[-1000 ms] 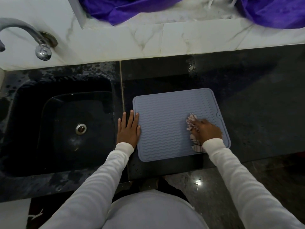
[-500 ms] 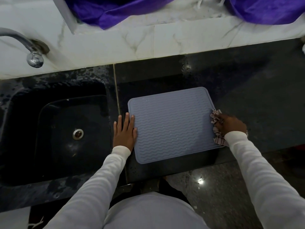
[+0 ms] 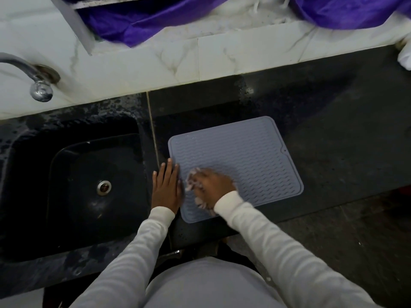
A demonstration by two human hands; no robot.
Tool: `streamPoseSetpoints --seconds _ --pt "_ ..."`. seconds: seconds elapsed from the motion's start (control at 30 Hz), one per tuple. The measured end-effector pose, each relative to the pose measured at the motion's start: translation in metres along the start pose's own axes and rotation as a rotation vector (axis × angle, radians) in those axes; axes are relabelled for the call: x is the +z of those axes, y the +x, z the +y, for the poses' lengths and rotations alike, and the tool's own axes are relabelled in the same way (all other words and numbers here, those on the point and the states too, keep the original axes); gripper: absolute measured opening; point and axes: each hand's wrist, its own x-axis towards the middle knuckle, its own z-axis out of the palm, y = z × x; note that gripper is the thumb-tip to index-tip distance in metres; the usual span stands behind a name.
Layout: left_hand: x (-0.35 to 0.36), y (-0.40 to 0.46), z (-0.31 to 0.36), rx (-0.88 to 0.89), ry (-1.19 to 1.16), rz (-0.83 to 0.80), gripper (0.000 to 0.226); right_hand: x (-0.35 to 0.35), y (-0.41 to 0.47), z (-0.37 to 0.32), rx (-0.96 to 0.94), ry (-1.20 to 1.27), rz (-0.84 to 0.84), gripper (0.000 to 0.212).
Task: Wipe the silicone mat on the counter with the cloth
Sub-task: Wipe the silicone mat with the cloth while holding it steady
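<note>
A grey-blue silicone mat [image 3: 249,156] with a wavy ribbed surface lies flat on the dark counter [image 3: 333,130], just right of the sink. My left hand [image 3: 166,185] rests flat, fingers spread, on the mat's left edge and the counter beside it. My right hand [image 3: 214,185] presses a crumpled pale pinkish cloth [image 3: 191,180] onto the mat's near-left part, close to my left hand. Most of the cloth is hidden under the hand and blurred by motion.
A black sink [image 3: 89,185] with a metal drain [image 3: 103,187] lies left of the mat. A chrome tap [image 3: 37,85] juts from the white marble backsplash [image 3: 178,61]. Purple fabric [image 3: 138,21] hangs over the ledge behind. The counter's front edge runs just below the mat.
My right hand has swept the cloth from the mat's right edge across to its left side, next to my left hand. My left hand has stayed on the mat's left edge.
</note>
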Motion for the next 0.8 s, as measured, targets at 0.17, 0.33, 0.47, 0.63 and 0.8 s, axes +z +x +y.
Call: streamPoseSetpoints --seconds 0.17,0.33,0.47,0.63,0.8 --pt "0.004 -0.004 -0.009 -0.012 -0.005 -0.008 0.056 0.044 -0.002 -0.017 -0.057 -0.133 -0.036 0.044" --pt "0.004 -0.003 -0.008 0.006 0.021 -0.003 0.058 0.036 -0.002 -0.013 -0.038 -0.067 -0.03 0.034" --pt "0.002 -0.002 -0.004 -0.011 0.047 -0.019 0.06 0.027 -0.003 -0.001 0.019 -0.082 -0.086 0.041" --pt "0.004 -0.003 -0.004 0.0 0.076 -0.038 0.061 0.016 -0.007 0.022 0.099 -0.036 -0.11 0.044" --pt "0.004 -0.003 -0.005 0.0 0.079 -0.058 0.061 0.006 -0.015 0.058 0.182 -0.055 -0.075 0.046"
